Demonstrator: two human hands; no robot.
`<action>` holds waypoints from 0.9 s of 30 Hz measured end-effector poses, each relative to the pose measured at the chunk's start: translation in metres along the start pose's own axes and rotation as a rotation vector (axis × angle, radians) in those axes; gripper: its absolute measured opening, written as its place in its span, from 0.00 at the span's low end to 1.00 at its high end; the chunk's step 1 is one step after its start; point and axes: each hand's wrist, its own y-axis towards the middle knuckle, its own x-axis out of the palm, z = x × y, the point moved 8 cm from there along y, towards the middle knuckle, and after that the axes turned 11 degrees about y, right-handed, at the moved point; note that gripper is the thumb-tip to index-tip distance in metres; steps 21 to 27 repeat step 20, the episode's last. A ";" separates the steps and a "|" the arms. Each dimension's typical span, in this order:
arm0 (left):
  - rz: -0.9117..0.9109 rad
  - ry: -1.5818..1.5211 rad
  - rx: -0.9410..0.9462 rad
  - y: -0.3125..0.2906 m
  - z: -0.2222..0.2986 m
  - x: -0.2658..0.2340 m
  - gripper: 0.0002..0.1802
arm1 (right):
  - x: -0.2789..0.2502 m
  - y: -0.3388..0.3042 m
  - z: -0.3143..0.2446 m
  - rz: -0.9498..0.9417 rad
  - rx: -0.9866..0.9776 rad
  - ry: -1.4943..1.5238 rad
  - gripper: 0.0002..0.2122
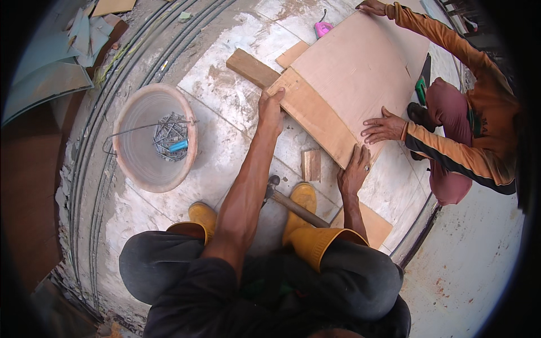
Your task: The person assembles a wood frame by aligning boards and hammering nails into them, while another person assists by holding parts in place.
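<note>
A large thin plywood sheet [360, 67] lies with a narrower wooden board [318, 115] along its near edge. My left hand [271, 112] grips that board at its left corner, thumb on top. Around its right corner closes my right hand [354, 170], with a ring on one finger. Across the sheet squats a co-worker, one hand [384, 127] flat on the plywood near my right hand, the other [372, 7] on the far corner. A length of timber [252, 67] sticks out from under the board on the left.
A hammer [298, 208] lies by my yellow boots [304, 197]. To the left stands a bucket [127, 138] holding nails [167, 130] and a blue item [178, 146]. A wood block [311, 165], pink tape measure [322, 29], cables [93, 152] and broken glass panes [51, 84] lie around.
</note>
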 end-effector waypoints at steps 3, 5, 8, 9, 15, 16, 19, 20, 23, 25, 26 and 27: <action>-0.034 0.009 0.054 -0.005 0.007 0.004 0.21 | 0.002 -0.003 0.005 0.038 0.010 0.082 0.35; -0.031 0.058 0.011 -0.012 0.006 0.005 0.23 | 0.003 -0.004 0.007 0.060 0.015 0.159 0.35; -0.046 -0.032 0.126 -0.020 0.003 0.009 0.23 | 0.007 -0.012 0.017 0.078 0.010 0.175 0.35; -0.042 -0.040 0.122 -0.024 0.000 0.009 0.23 | 0.010 -0.015 0.021 0.073 0.006 0.169 0.35; -0.222 -0.091 0.103 -0.056 0.002 0.033 0.38 | 0.012 -0.027 0.046 0.094 -0.058 0.198 0.29; -0.214 -0.101 0.092 -0.059 0.004 0.029 0.38 | 0.013 -0.026 0.041 0.091 -0.035 0.279 0.31; -0.266 -0.172 0.064 -0.064 0.002 0.030 0.43 | 0.011 -0.021 0.040 0.084 -0.032 0.326 0.34; -0.278 -0.183 0.047 -0.064 -0.002 0.029 0.45 | 0.011 -0.024 0.041 0.083 -0.042 0.314 0.36; -0.278 -0.183 0.047 -0.064 -0.002 0.029 0.45 | 0.011 -0.024 0.041 0.083 -0.042 0.314 0.36; -0.278 -0.183 0.047 -0.064 -0.002 0.029 0.45 | 0.011 -0.024 0.041 0.083 -0.042 0.314 0.36; -0.278 -0.183 0.047 -0.064 -0.002 0.029 0.45 | 0.011 -0.024 0.041 0.083 -0.042 0.314 0.36; -0.278 -0.183 0.047 -0.064 -0.002 0.029 0.45 | 0.011 -0.024 0.041 0.083 -0.042 0.314 0.36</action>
